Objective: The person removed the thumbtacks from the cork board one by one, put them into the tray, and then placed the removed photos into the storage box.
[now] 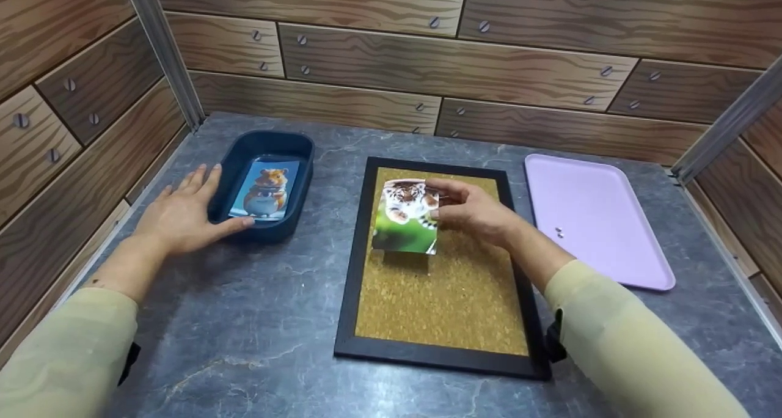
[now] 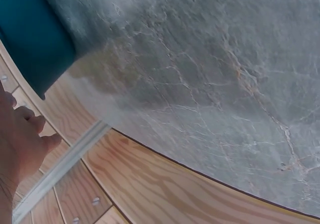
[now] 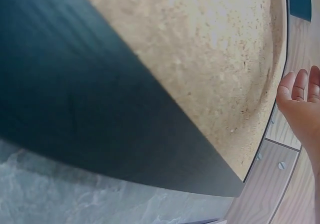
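Observation:
A picture card (image 1: 406, 216) of a white tiger on green is pinched at its right edge by my right hand (image 1: 473, 213). It hangs over the upper left part of a black-framed cork board (image 1: 446, 302), casting a shadow below it. My left hand (image 1: 183, 216) spreads its fingers beside the dark blue bin (image 1: 304, 192), the thumb at the bin's front rim. In the bin lies another card (image 1: 264, 192) with a hamster on a blue ground. The right wrist view shows my right fingers (image 3: 299, 84) but not the tiger card.
Right of the board lies a lilac tray (image 1: 602, 222) with a few tiny shiny pieces (image 1: 559, 233) near its left edge. Everything stands on a grey marbled table (image 1: 256, 344). Wood-patterned walls (image 1: 366, 51) close off the back and both sides.

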`<control>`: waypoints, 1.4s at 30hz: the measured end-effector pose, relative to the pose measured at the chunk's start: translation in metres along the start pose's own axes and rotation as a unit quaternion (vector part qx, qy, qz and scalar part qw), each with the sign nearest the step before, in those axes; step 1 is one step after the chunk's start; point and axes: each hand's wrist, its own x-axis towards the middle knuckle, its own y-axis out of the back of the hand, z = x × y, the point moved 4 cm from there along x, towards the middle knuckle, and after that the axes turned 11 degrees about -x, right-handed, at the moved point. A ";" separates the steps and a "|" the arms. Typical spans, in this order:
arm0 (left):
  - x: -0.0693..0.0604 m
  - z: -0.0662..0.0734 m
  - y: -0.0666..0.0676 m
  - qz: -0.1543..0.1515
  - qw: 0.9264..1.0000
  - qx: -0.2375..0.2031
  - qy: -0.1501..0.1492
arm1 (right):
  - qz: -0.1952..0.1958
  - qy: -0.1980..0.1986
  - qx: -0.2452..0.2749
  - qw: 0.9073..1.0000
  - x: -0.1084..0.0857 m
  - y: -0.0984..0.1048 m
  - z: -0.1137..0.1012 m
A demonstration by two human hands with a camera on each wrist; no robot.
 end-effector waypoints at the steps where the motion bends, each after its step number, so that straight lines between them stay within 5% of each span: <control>1: 0.000 -0.002 0.000 -0.002 1.000 -0.002 0.002 | 0.000 0.003 0.000 1.000 0.000 0.000 -0.001; 16: -0.001 -0.013 -0.004 -0.026 0.999 0.009 0.028 | 0.019 0.045 -0.034 0.998 0.006 0.006 -0.024; 42: -0.005 -0.016 -0.004 -0.048 0.998 0.013 0.034 | 0.024 0.073 -0.007 0.997 0.034 -0.011 -0.066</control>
